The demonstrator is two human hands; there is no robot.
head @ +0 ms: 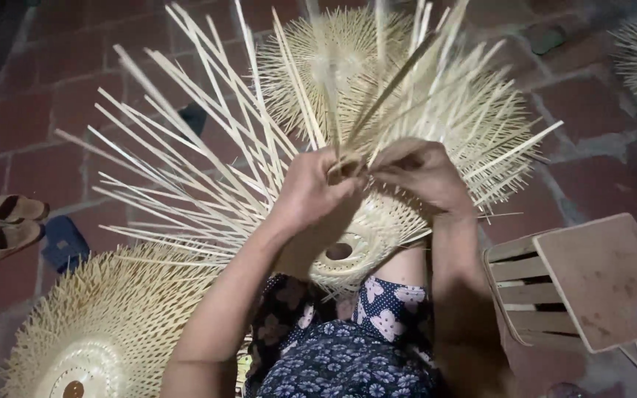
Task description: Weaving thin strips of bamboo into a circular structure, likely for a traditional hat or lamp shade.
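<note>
The half-woven bamboo basket [348, 243] rests on the lap, steadied for weaving, both hands, left [311, 188] and right [422, 173], pinching its upright strips [348, 110].

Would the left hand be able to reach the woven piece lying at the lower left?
Probably not right away: the left hand is gripping strips of the basket on the lap, though nothing blocks the way to the woven piece.

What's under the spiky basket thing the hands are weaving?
Under the half-woven bamboo piece you can see the person's lap in flowery dark cloth. The left hand and right hand pinch strips above. The brick floor directly below is covered.
</note>
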